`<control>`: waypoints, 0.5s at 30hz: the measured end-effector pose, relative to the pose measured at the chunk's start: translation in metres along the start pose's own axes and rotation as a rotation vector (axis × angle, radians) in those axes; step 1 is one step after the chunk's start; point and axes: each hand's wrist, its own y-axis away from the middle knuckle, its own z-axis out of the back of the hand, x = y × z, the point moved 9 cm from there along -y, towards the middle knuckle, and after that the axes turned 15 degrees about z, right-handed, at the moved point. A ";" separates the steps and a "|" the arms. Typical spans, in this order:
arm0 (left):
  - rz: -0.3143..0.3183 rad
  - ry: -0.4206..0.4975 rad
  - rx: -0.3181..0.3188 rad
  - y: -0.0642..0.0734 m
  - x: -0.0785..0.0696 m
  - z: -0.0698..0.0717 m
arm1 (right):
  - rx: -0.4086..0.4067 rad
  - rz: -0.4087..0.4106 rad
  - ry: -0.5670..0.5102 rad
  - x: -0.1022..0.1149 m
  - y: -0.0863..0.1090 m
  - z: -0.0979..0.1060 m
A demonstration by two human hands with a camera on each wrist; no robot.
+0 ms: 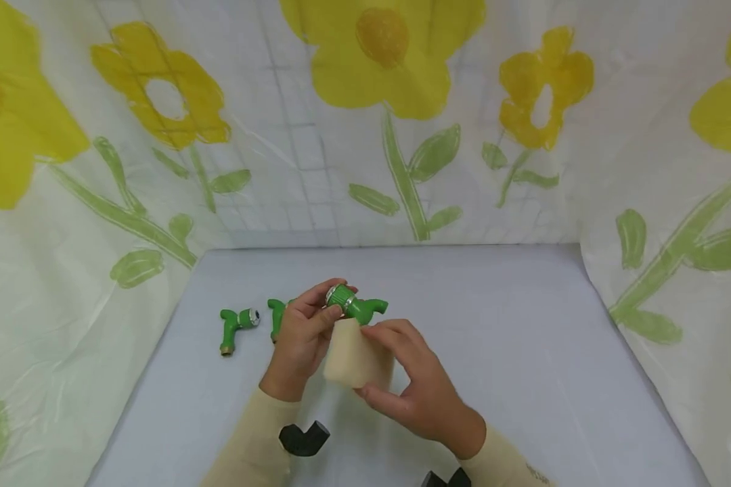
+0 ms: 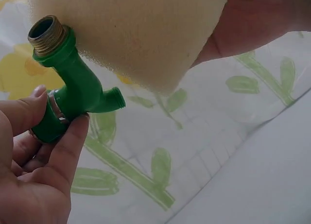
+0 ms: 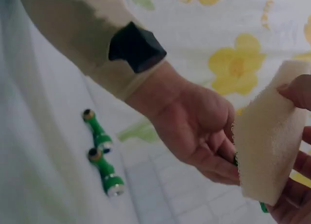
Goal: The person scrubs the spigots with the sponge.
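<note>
My left hand [image 1: 301, 338] grips a green tap [image 1: 358, 308] by its ribbed, silver-banded end, thumb on one side and fingers on the other. In the left wrist view the brass threaded inlet of the tap [image 2: 77, 88] points up and its short spout juts to the right. My right hand [image 1: 423, 385] pinches a thick cream sponge [image 1: 356, 355] between thumb and fingers. The sponge overlaps the lower part of the tap in the head view. In the left wrist view the sponge [image 2: 141, 34] is right beside the threaded inlet. The right wrist view has the sponge hiding most of the tap.
Two more green taps lie on the white table [image 1: 524, 338], left of my hands: one tap [image 1: 234, 328] farther out, another tap [image 1: 275, 318] partly behind my left hand. A white sheet [image 1: 317, 169] with yellow flowers hangs around the table's back and sides.
</note>
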 end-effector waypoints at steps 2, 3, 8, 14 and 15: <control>0.007 0.027 0.029 0.000 0.002 -0.002 | -0.037 -0.026 0.078 -0.008 0.000 0.007; 0.010 0.033 0.040 -0.001 0.002 -0.003 | -0.067 -0.057 0.131 -0.015 0.001 0.013; 0.006 0.016 0.040 -0.002 0.003 -0.006 | -0.144 -0.190 0.213 -0.039 0.014 0.026; 0.009 0.031 -0.001 -0.002 0.002 -0.001 | -0.038 -0.041 -0.009 -0.009 0.004 0.004; 0.008 0.038 0.007 -0.001 0.002 -0.001 | -0.031 -0.036 -0.005 -0.008 0.002 0.005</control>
